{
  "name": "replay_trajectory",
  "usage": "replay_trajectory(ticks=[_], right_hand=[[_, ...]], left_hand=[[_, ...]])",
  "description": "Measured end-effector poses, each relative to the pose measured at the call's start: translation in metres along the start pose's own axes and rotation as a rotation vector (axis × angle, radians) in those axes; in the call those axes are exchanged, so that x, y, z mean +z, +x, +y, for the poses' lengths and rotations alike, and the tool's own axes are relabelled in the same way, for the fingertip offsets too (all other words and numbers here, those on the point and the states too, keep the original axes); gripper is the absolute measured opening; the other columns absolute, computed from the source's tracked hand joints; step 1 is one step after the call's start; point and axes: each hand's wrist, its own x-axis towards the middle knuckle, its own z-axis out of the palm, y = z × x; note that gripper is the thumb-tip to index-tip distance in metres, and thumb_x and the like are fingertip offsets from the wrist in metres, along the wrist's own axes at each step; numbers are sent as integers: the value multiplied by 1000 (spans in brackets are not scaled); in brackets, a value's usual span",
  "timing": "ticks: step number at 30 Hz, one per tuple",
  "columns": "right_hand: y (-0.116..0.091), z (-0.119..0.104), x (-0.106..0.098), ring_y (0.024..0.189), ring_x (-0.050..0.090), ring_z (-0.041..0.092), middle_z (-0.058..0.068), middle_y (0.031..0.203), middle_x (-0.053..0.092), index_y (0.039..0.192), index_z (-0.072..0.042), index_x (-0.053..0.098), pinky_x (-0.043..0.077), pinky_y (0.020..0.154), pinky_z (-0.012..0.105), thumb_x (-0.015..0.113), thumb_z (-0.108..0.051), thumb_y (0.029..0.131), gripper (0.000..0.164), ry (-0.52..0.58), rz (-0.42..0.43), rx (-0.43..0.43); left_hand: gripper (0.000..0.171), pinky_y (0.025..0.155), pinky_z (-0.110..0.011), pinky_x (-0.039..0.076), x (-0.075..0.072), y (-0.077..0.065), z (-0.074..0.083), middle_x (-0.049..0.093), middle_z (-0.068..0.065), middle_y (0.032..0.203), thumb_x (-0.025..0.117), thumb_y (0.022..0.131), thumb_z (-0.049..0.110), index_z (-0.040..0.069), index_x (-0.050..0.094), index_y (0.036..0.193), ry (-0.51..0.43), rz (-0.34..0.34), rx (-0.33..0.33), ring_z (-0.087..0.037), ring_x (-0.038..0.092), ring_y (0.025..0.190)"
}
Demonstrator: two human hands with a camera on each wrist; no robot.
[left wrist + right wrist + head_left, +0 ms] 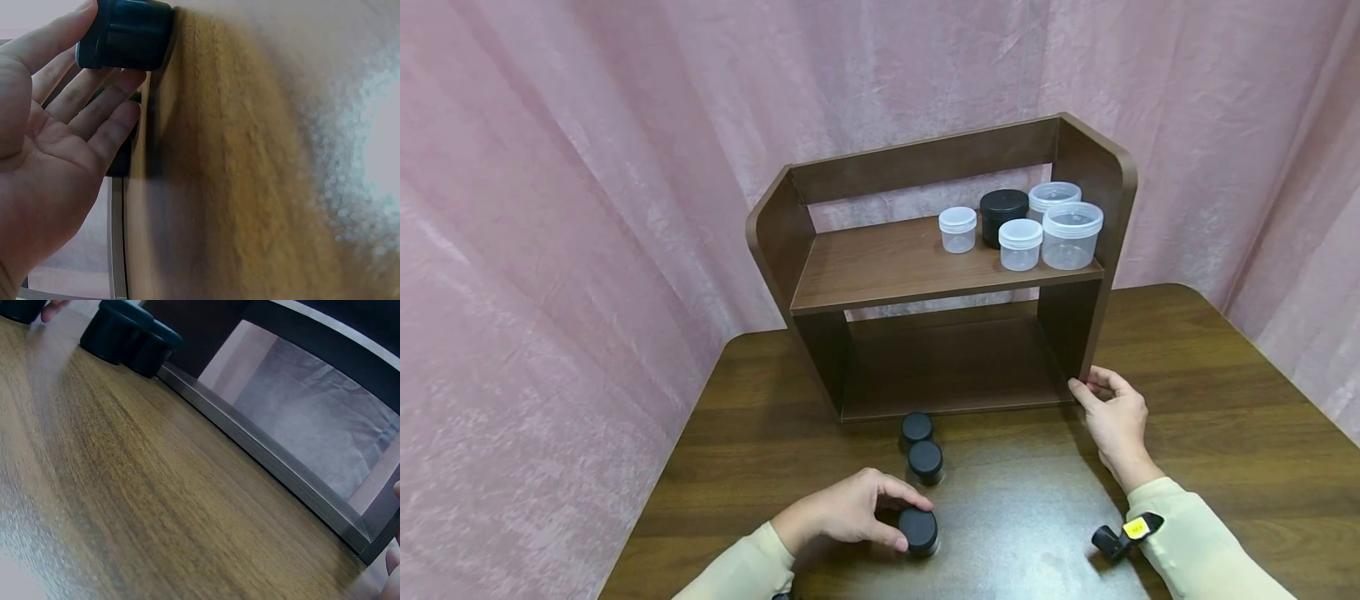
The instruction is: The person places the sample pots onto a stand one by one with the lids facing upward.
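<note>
My left hand (850,508) pinches a small black-lidded jar (918,532) between thumb and fingers at the front of the table. In the left wrist view the jar (134,34) looks dark all over, and its base is close to the wood. Just beyond it stand two similar jars, a nearer one (926,461) and a farther one (917,428) by the shelf's front edge. My right hand (1118,421) holds the lower front corner of the brown two-tier shelf (880,258), thumb in front and fingers around the outer side of the panel.
On the upper tier's right half stand several clear tubs, one of them a small tub (958,231), and a black jar (1003,215). A pink curtain (625,208) hangs behind the wooden table (1210,400). A black strap with a yellow label (1131,533) is on the right wrist.
</note>
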Motion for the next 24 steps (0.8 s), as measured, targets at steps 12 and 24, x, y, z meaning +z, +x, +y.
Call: replay_trajectory(ticks=[12,24], right_hand=[[2,0,-1,82,53,1,-3,96,61,116,-1,65,43,60,11,74,-21,85,38,-4,-2,11],[2,2,0,75,54,1,-13,82,60,106,0,67,43,55,12,77,-20,83,32,22,22,11]], left_hand=[[48,101,-32,43,-5,-5,-6,64,-1,126,78,81,16,6,63,126,1,34,-44,-9,57,116],[48,98,-35,46,-17,-13,-9,65,4,122,78,81,12,7,63,126,32,101,-106,-9,59,112]])
